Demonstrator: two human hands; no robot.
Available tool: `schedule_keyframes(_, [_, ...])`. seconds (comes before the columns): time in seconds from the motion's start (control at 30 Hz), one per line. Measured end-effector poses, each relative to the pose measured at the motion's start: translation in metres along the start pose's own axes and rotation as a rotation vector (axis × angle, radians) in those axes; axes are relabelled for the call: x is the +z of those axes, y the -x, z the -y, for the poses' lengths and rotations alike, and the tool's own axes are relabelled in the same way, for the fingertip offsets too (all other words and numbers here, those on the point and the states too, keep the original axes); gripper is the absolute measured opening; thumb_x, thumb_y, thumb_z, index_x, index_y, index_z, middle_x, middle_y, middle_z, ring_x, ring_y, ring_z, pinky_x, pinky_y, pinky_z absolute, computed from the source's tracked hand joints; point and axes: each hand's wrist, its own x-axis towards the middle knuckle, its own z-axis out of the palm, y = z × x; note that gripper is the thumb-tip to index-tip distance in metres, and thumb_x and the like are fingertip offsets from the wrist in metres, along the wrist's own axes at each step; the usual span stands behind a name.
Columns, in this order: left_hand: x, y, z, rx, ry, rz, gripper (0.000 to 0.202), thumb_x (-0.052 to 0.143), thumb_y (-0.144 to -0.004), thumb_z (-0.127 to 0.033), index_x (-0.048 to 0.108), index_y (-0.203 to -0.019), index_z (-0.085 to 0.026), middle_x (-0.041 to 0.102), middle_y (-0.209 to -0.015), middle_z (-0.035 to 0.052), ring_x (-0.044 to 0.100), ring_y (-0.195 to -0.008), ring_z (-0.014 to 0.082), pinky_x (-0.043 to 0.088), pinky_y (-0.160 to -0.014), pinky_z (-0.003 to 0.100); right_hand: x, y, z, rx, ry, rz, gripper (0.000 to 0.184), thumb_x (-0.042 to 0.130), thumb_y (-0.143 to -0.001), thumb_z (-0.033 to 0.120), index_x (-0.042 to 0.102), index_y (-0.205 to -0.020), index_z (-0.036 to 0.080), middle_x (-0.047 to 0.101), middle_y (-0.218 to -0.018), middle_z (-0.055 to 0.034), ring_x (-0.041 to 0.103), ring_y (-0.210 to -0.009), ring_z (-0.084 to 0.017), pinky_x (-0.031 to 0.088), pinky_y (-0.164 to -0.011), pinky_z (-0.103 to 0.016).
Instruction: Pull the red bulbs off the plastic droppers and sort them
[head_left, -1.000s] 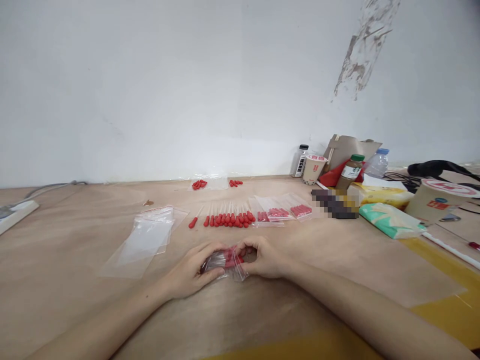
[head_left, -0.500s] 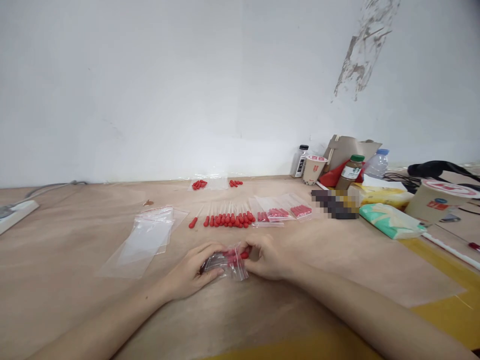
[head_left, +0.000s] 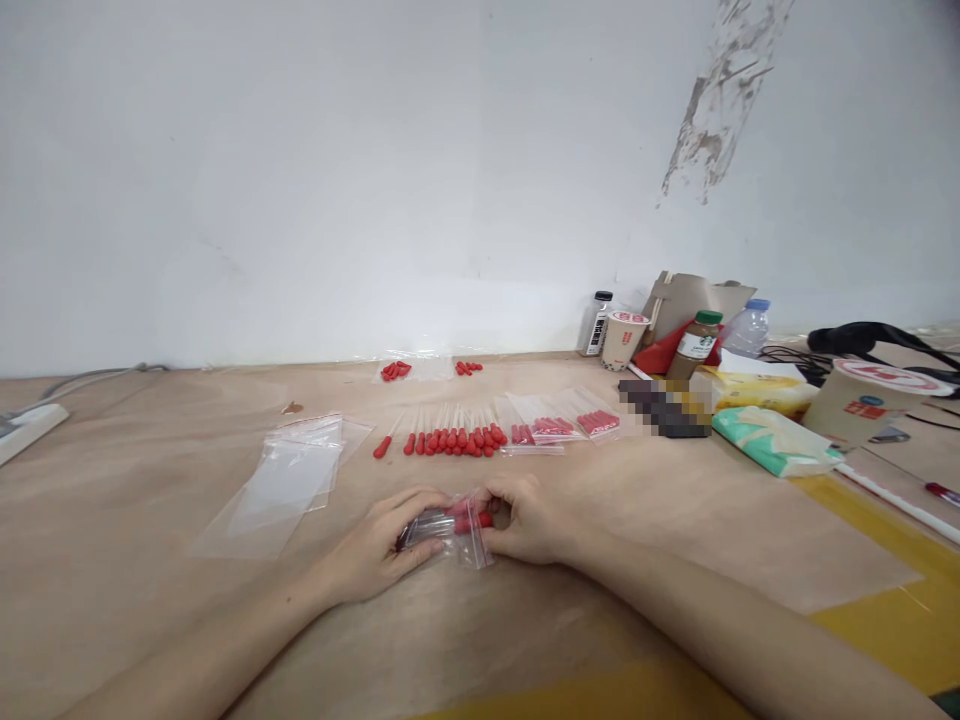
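My left hand [head_left: 386, 545] is closed around the lower end of a clear zip bag [head_left: 442, 548] with droppers inside. Red rubber bulbs [head_left: 469, 521] show at the bag's mouth, their glass tubes pointing toward my left palm. At the mouth, my right hand [head_left: 529, 520] has its fingers curled on the bag's edge beside the bulbs; its fingertips are partly hidden. Just beyond my hands lies a row of loose droppers [head_left: 457, 440], bulbs toward me. One dropper [head_left: 382, 447] rests apart at the row's left end. Filled zip bags [head_left: 555, 428] lie to the right of the row.
Flat clear bags [head_left: 292, 480] are stacked on the left. More red bulbs [head_left: 396, 371] lie by the wall. A power strip [head_left: 34, 432] sits far left. Cups [head_left: 622, 340], bottles [head_left: 697, 345], a tissue pack [head_left: 776, 440] and black cables fill the right side.
Both hands keep hold of the bag in nearly the same place. My right fingers have shifted slightly at the bag's mouth, and the whole view has moved a little.
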Motion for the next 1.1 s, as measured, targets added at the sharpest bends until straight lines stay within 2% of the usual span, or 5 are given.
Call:
schedule_keyframes(0.13, [-0.001, 0.000, -0.002, -0.024, 0.019, 0.011, 0.031, 0.050, -0.086, -0.030, 0.048, -0.117, -0.023, 0.058, -0.113, 0.0053, 0.056, -0.100, 0.0185, 0.047, -0.083, 0.031, -0.005, 0.000, -0.003, -0.047, 0.051, -0.057, 0.012, 0.065, -0.059, 0.012, 0.060, -0.069, 0.016, 0.058, -0.063, 0.0029, 0.051, -0.059, -0.009, 0.038, -0.056, -0.020])
schedule_keyframes(0.27, [-0.002, -0.001, -0.003, -0.052, 0.037, 0.027, 0.032, 0.049, -0.086, -0.032, 0.048, -0.118, -0.024, 0.058, -0.114, 0.0052, 0.056, -0.100, 0.0189, 0.047, -0.082, 0.031, -0.007, -0.001, -0.006, -0.138, 0.077, -0.058, 0.014, 0.067, -0.059, 0.012, 0.059, -0.068, 0.016, 0.056, -0.073, 0.0012, 0.051, -0.070, -0.011, 0.039, -0.063, -0.021])
schedule_keyframes(0.53, [-0.002, -0.002, -0.002, -0.046, 0.046, 0.032, 0.032, 0.049, -0.087, -0.032, 0.047, -0.118, -0.025, 0.057, -0.116, 0.0043, 0.055, -0.103, 0.0189, 0.046, -0.085, 0.031, -0.002, -0.002, -0.006, -0.093, 0.047, -0.060, 0.015, 0.065, -0.062, 0.008, 0.061, -0.073, 0.017, 0.063, -0.074, 0.0007, 0.055, -0.071, -0.012, 0.040, -0.067, -0.023])
schedule_keyframes(0.73, [-0.002, 0.000, 0.000, -0.052, 0.013, 0.039, 0.033, 0.049, -0.087, -0.032, 0.047, -0.118, -0.024, 0.056, -0.117, 0.0047, 0.054, -0.105, 0.0186, 0.046, -0.087, 0.031, -0.005, -0.002, -0.004, -0.002, 0.046, 0.002, 0.011, 0.063, -0.063, 0.011, 0.061, -0.073, 0.016, 0.061, -0.067, 0.0018, 0.052, -0.059, -0.009, 0.037, -0.055, -0.019])
schedule_keyframes(1.1, [-0.003, 0.000, 0.002, 0.039, -0.027, 0.092, 0.039, 0.047, -0.089, -0.028, 0.046, -0.127, -0.029, 0.051, -0.129, 0.0039, 0.049, -0.116, 0.0186, 0.042, -0.098, 0.034, -0.017, 0.000, -0.004, -0.077, 0.118, 0.074, 0.014, 0.062, -0.062, 0.014, 0.050, -0.069, 0.016, 0.050, -0.064, 0.0048, 0.042, -0.057, -0.007, 0.031, -0.053, -0.017])
